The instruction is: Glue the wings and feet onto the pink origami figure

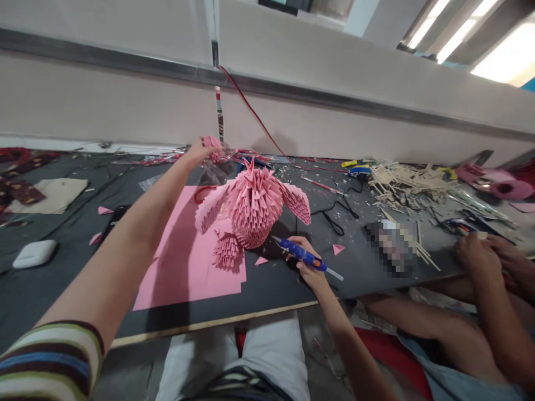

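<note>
My left hand (199, 150) reaches to the back of the table, its fingers closed around a small pink folded-paper piece (214, 149). In my right hand (308, 266), near the front edge, is a blue hot glue gun (304, 254) with a clear glue stick poking out of its back end. The nozzle points left, toward the base of a large pink folded-paper figure (256, 207) with two wing-like sides. A smaller pink spiky piece (227, 250) stands against the figure's lower left. Pink paper sheets (188, 278) lie partly beneath them.
To the left are a white earbud case (35, 254) and a dark phone (115, 220), partly behind my arm. Thin wooden sticks (409, 184) are heaped at the back right. A black cable (334, 223) loops nearby. Another person's hands (480, 253) are at the right edge.
</note>
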A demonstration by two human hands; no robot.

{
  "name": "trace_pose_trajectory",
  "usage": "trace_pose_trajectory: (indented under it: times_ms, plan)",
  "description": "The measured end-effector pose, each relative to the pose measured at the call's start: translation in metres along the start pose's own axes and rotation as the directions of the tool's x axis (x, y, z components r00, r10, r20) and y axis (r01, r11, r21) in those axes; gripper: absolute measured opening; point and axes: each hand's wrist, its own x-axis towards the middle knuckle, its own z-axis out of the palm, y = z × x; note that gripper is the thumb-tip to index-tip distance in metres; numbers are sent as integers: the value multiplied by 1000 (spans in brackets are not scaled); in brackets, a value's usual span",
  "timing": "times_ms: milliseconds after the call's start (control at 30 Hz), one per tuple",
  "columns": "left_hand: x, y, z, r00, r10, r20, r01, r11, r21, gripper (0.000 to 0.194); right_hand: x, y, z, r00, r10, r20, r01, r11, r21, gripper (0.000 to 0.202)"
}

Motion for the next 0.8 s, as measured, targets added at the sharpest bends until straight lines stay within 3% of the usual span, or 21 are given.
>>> trace_pose_trajectory:
  times_ms: [133,233,267,333,400,433,500,633,667,700,733,800]
  plan:
    - [-28,14,-46,990,-9,-139,-13,987,-157,75,5,-1,2,998,-65,3,65,998,18,71]
    - [-61,21,-83,964,-31,-265,-56,948,-314,42,5,-3,4,996,-84,-3,84,996,-6,67]
    - [-76,23,-94,952,-19,-304,-91,934,-346,43,4,-3,5,996,-83,-15,83,997,-6,64]
    - [-114,26,-110,932,-21,-362,-127,917,-378,62,3,-1,6,996,-83,-44,83,997,5,58]
    - [-163,29,-119,954,-35,-297,-90,914,-396,56,2,3,6,994,-90,-57,91,996,21,54]
    - [-191,31,-119,980,-65,-189,-16,917,-399,52,1,5,7,994,-96,-54,97,995,26,53]
    - [-249,38,-113,994,-105,-13,92,913,-397,56,1,8,7,994,-104,-35,105,994,35,53]
    - [-344,50,-71,976,-219,4,186,818,-544,52,-2,6,8,993,-114,11,114,992,62,60]
    - [-360,51,-57,968,-246,51,228,775,-589,47,-3,4,9,993,-118,20,116,991,71,60]
    - [-372,51,-43,964,-247,96,252,740,-624,55,-5,2,10,992,-124,28,122,989,80,60]
    - [-381,51,-28,962,-223,155,270,718,-642,58,-6,-1,10,991,-132,31,129,988,85,57]
    - [-392,48,-2,972,-124,200,228,717,-659,47,-9,-5,12,988,-151,35,148,985,91,52]
